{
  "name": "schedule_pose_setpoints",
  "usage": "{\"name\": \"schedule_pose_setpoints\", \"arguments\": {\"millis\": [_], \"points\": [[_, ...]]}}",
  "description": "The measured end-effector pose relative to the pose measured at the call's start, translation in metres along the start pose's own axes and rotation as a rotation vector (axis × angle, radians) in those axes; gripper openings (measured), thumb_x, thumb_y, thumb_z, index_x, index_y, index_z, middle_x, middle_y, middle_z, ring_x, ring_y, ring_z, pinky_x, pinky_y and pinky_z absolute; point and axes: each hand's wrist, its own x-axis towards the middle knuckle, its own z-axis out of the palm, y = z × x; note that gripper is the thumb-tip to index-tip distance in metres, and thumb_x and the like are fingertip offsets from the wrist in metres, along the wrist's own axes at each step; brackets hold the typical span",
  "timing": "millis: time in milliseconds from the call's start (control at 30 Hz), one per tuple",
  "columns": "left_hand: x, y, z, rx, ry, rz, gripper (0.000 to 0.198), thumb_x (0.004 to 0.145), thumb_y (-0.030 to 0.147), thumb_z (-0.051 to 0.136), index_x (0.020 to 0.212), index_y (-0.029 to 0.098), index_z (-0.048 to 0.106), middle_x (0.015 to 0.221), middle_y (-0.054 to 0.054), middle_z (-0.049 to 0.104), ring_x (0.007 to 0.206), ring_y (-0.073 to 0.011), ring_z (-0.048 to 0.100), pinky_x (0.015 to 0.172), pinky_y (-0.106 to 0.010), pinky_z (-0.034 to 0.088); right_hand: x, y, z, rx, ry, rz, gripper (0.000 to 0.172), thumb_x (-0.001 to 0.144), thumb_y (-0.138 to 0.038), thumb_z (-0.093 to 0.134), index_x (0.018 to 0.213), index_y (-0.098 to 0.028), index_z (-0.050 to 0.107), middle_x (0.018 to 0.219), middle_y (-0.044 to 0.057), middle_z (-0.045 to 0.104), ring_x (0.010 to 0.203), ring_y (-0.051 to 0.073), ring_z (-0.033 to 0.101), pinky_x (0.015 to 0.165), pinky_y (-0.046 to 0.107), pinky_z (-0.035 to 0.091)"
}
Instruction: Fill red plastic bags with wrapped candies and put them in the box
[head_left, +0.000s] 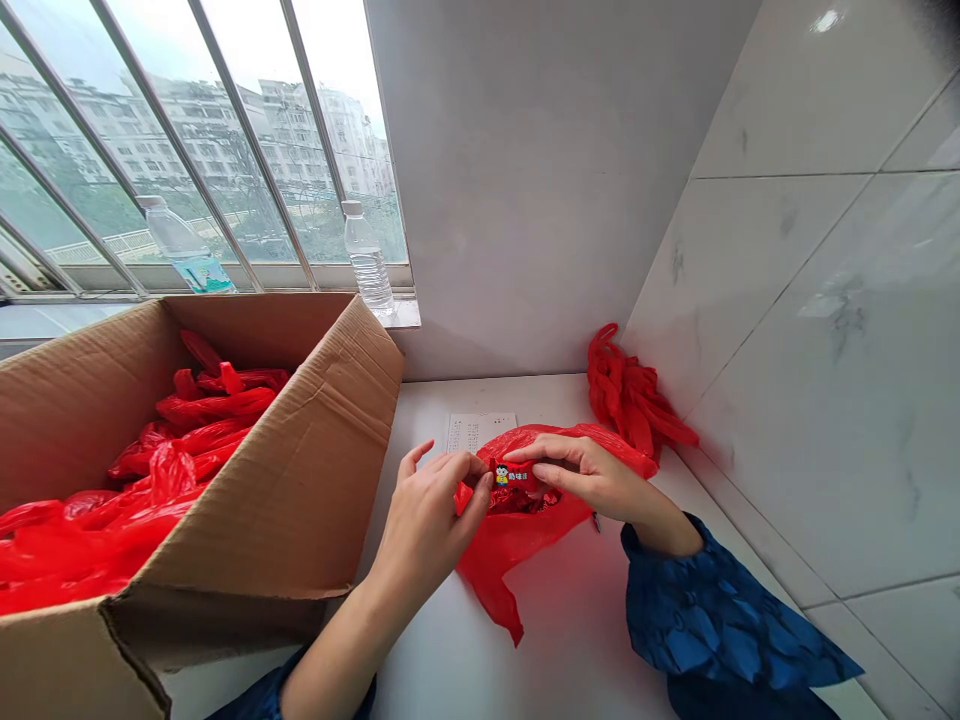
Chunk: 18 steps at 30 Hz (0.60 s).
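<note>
Between my two hands is a small red wrapped candy (516,476) with a cartoon figure and white lettering on it. My left hand (442,500) pinches its left end between thumb and fingertips. At the other end, the fingers and thumb of my right hand (581,475) close on the wrapper. Right below lies an opened red plastic bag (502,570) on the white table (570,640). Several shiny red wrapped pieces (517,500) show in its mouth, partly hidden by my hands.
A cardboard box (300,460) at the left holds several red plastic bags (202,420). More crumpled red bags (630,390) lie in the back right corner by the tiled wall (810,330). A printed sheet (480,428) lies behind the bag. Two bottles, one clear bottle (367,260) nearer, stand at the barred window.
</note>
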Motion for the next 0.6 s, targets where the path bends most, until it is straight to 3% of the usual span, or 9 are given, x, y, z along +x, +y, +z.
{"name": "schedule_pose_setpoints", "arguments": {"millis": [233,467,600], "points": [[0.0005,0.0011,-0.0001,-0.010,0.015,0.013,0.017,0.099,0.026,0.049,0.086,0.022,0.058,0.080,0.006,0.071,0.074,-0.0132,0.067,0.115,-0.051,0.029,0.0012,0.0016,-0.0012,-0.015,0.002,0.012,0.029,0.102,-0.033,0.054,0.124,-0.023,0.071,0.124,0.008,0.069,0.111,0.023,0.065,0.086,0.034,0.057],[-0.0009,0.0004,0.0016,-0.013,0.040,0.080,0.014,0.098,0.023,0.051,0.086,0.022,0.058,0.079,0.006,0.070,0.069,-0.0127,0.064,0.112,-0.050,0.033,0.0018,-0.0046,0.0058,-0.005,-0.034,-0.002,0.027,0.100,-0.038,0.059,0.114,-0.020,0.073,0.097,0.005,0.071,0.085,0.017,0.065,0.075,0.028,0.054],[-0.0008,0.0048,0.0000,-0.018,0.065,0.133,0.013,0.099,0.023,0.052,0.088,0.022,0.058,0.081,0.003,0.071,0.073,-0.0149,0.064,0.094,-0.040,0.046,0.0023,0.0007,0.0025,-0.226,-0.003,0.043,0.024,0.100,-0.037,0.056,0.104,-0.019,0.072,0.092,0.003,0.070,0.082,0.017,0.064,0.071,0.027,0.053]]}}
